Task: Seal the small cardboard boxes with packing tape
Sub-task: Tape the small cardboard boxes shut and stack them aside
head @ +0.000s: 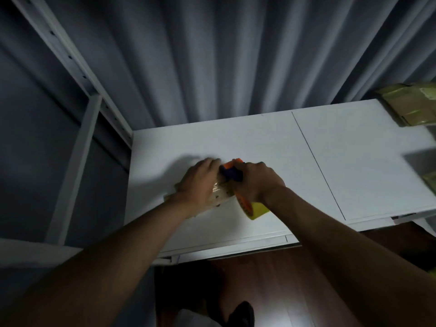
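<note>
Box (218, 197): under our left hand (197, 182), pressing it to the surface (271, 149); right hand (256, 181), touching alongside, grips tape dispenser (232, 172).

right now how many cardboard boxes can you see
2 for sure: one box under the hands on the table, one taped box at the far right edge. A blurred shape lower right may be another.

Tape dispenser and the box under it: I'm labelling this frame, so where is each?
Tape dispenser (232, 172), head view, on its blue body between the hands.
Small cardboard box (218, 197), head view, on its taped top.
</note>
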